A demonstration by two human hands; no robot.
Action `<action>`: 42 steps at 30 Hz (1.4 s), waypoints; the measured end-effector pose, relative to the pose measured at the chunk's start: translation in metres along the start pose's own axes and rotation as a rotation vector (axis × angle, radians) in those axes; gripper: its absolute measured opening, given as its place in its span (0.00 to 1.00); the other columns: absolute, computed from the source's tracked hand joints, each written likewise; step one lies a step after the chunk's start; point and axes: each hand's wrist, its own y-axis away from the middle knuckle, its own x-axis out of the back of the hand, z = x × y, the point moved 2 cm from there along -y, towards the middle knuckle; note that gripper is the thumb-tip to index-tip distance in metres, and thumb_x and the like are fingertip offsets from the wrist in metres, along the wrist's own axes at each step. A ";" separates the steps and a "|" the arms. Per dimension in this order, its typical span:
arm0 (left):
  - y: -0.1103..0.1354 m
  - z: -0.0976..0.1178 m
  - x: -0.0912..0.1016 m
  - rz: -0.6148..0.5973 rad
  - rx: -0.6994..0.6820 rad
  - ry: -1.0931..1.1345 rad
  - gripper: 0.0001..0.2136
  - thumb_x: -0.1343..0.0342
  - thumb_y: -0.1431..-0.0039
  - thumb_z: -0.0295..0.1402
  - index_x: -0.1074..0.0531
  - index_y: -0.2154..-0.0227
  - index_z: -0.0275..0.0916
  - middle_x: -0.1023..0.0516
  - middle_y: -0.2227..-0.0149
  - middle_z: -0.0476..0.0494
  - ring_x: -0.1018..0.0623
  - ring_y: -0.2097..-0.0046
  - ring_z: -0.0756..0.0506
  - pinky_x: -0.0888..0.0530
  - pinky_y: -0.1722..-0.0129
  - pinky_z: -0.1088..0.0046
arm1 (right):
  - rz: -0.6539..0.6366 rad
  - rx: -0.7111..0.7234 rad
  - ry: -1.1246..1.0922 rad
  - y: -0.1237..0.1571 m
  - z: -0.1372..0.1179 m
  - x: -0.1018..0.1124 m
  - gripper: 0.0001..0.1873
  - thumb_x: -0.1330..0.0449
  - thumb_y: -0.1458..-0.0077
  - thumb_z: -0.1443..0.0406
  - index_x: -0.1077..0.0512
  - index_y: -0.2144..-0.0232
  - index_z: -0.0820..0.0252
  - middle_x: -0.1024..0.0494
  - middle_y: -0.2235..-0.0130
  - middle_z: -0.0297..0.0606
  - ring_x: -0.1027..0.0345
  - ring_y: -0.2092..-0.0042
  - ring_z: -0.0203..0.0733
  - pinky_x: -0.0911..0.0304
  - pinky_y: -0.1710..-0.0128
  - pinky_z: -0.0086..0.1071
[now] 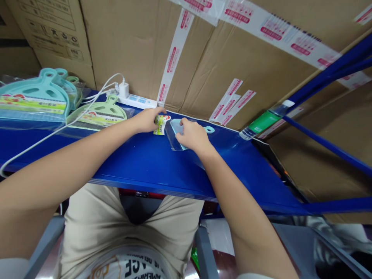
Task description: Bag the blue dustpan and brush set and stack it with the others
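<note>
My left hand (148, 119) is closed on a small yellow-green printed label card (161, 126), holding it just above the blue table. To its right, my right hand (192, 134) grips a light blue dustpan, its handle (209, 130) with a hanging hole sticking out to the right. A clear plastic bag (172, 140) lies around the dustpan's left end. My palm and fingers hide most of the dustpan's body, so I cannot tell whether a brush lies with it.
Bagged dustpan sets, blue (48, 85) and green (109, 108), lie at the left. A white power strip (139, 101) with cables sits at the back. A water bottle (266, 121) leans at the right by a blue frame bar (328, 145). Taped cardboard boxes (130, 50) stand behind.
</note>
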 end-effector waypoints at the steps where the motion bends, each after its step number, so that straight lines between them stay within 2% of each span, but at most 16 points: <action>1: -0.001 -0.001 -0.002 -0.002 -0.031 -0.003 0.32 0.40 0.49 0.21 0.26 0.38 0.41 0.16 0.50 0.41 0.18 0.50 0.40 0.27 0.48 0.66 | 0.002 0.005 0.005 0.000 0.000 0.000 0.22 0.40 0.37 0.67 0.25 0.42 0.64 0.15 0.54 0.52 0.21 0.47 0.62 0.27 0.52 0.46; 4: -0.003 -0.003 -0.006 0.002 -0.072 -0.005 0.29 0.42 0.50 0.19 0.22 0.43 0.41 0.16 0.53 0.42 0.19 0.51 0.40 0.27 0.48 0.65 | 0.000 0.012 0.034 0.002 -0.002 0.000 0.22 0.40 0.38 0.66 0.24 0.43 0.64 0.15 0.52 0.54 0.20 0.47 0.62 0.28 0.52 0.45; 7: -0.003 -0.001 -0.007 0.003 -0.071 0.027 0.34 0.43 0.52 0.18 0.24 0.39 0.42 0.17 0.55 0.44 0.19 0.53 0.41 0.28 0.49 0.66 | -0.032 0.019 0.060 0.004 -0.006 0.003 0.22 0.39 0.37 0.66 0.24 0.42 0.64 0.16 0.49 0.55 0.20 0.47 0.62 0.27 0.52 0.45; 11: 0.002 0.005 -0.004 -0.022 -0.016 0.050 0.45 0.43 0.52 0.18 0.37 0.27 0.40 0.19 0.61 0.46 0.19 0.56 0.41 0.27 0.52 0.68 | -0.084 0.023 0.070 0.007 -0.010 0.004 0.23 0.40 0.36 0.66 0.25 0.40 0.64 0.16 0.48 0.55 0.20 0.45 0.63 0.27 0.50 0.46; 14: 0.006 0.009 -0.002 -0.075 0.022 0.014 0.48 0.42 0.50 0.20 0.46 0.23 0.36 0.19 0.64 0.46 0.19 0.58 0.40 0.26 0.54 0.68 | -0.077 0.021 0.060 0.007 -0.012 0.004 0.21 0.41 0.36 0.67 0.23 0.42 0.63 0.16 0.48 0.55 0.20 0.45 0.63 0.27 0.49 0.47; 17: 0.006 0.009 -0.002 -0.089 0.005 -0.002 0.48 0.43 0.49 0.20 0.47 0.22 0.35 0.17 0.61 0.43 0.18 0.57 0.40 0.26 0.52 0.68 | -0.077 0.014 0.042 0.006 -0.012 0.004 0.21 0.42 0.35 0.69 0.23 0.43 0.62 0.16 0.47 0.54 0.20 0.44 0.62 0.27 0.49 0.47; 19: 0.003 0.006 -0.005 -0.081 -0.039 0.011 0.47 0.44 0.50 0.19 0.44 0.23 0.38 0.15 0.54 0.40 0.17 0.53 0.40 0.26 0.50 0.68 | -0.088 0.010 0.030 0.006 -0.011 0.004 0.21 0.43 0.35 0.69 0.23 0.42 0.62 0.16 0.47 0.54 0.20 0.44 0.62 0.28 0.49 0.47; 22: -0.003 -0.001 -0.009 -0.085 -0.104 0.057 0.41 0.43 0.54 0.19 0.29 0.32 0.40 0.17 0.43 0.39 0.18 0.46 0.41 0.26 0.46 0.69 | -0.084 0.019 -0.001 0.005 -0.008 0.003 0.21 0.44 0.35 0.71 0.22 0.43 0.62 0.15 0.50 0.52 0.20 0.45 0.60 0.28 0.49 0.45; 23: -0.005 -0.004 -0.009 -0.078 -0.101 0.083 0.37 0.43 0.54 0.20 0.24 0.36 0.39 0.17 0.42 0.39 0.18 0.45 0.41 0.26 0.46 0.69 | -0.079 0.024 -0.020 0.005 -0.007 0.003 0.21 0.44 0.36 0.72 0.22 0.43 0.62 0.15 0.51 0.51 0.20 0.45 0.59 0.29 0.49 0.44; 25: -0.008 -0.007 -0.008 -0.047 -0.046 0.163 0.28 0.41 0.53 0.21 0.18 0.45 0.37 0.14 0.48 0.39 0.18 0.50 0.41 0.26 0.48 0.67 | -0.076 0.022 -0.066 0.003 -0.005 0.001 0.22 0.45 0.36 0.73 0.22 0.44 0.62 0.15 0.53 0.50 0.20 0.46 0.56 0.29 0.48 0.42; 28: -0.008 -0.004 -0.002 0.059 0.068 0.380 0.15 0.36 0.47 0.25 0.15 0.55 0.37 0.14 0.59 0.42 0.18 0.56 0.42 0.25 0.50 0.65 | -0.076 -0.002 -0.134 0.001 -0.002 -0.002 0.22 0.45 0.37 0.74 0.22 0.44 0.63 0.14 0.55 0.49 0.20 0.48 0.54 0.29 0.49 0.40; 31: -0.005 0.005 0.004 0.120 0.150 0.630 0.07 0.36 0.44 0.24 0.17 0.63 0.37 0.14 0.58 0.42 0.17 0.55 0.44 0.24 0.47 0.64 | -0.046 -0.007 -0.176 -0.001 0.001 -0.003 0.21 0.44 0.38 0.74 0.22 0.45 0.62 0.14 0.55 0.48 0.19 0.50 0.54 0.28 0.50 0.41; 33: -0.001 0.013 0.004 0.041 0.200 0.757 0.07 0.37 0.45 0.21 0.19 0.65 0.37 0.14 0.57 0.42 0.17 0.54 0.45 0.24 0.46 0.62 | -0.024 -0.003 -0.196 -0.002 0.002 -0.004 0.20 0.44 0.38 0.73 0.22 0.46 0.62 0.14 0.54 0.49 0.20 0.50 0.54 0.29 0.50 0.42; 37: 0.005 0.022 -0.004 -0.201 0.314 0.917 0.11 0.34 0.50 0.16 0.20 0.67 0.37 0.14 0.62 0.44 0.16 0.56 0.46 0.24 0.46 0.61 | -0.012 0.010 -0.270 -0.004 0.006 -0.003 0.18 0.45 0.38 0.73 0.23 0.49 0.61 0.15 0.55 0.48 0.22 0.53 0.53 0.31 0.51 0.40; 42: 0.007 0.024 -0.010 -0.278 0.358 0.993 0.12 0.35 0.52 0.15 0.19 0.70 0.38 0.16 0.68 0.47 0.15 0.58 0.47 0.23 0.43 0.62 | -0.017 0.014 -0.378 -0.004 0.007 0.001 0.15 0.45 0.39 0.73 0.25 0.52 0.59 0.17 0.61 0.42 0.25 0.59 0.47 0.35 0.57 0.36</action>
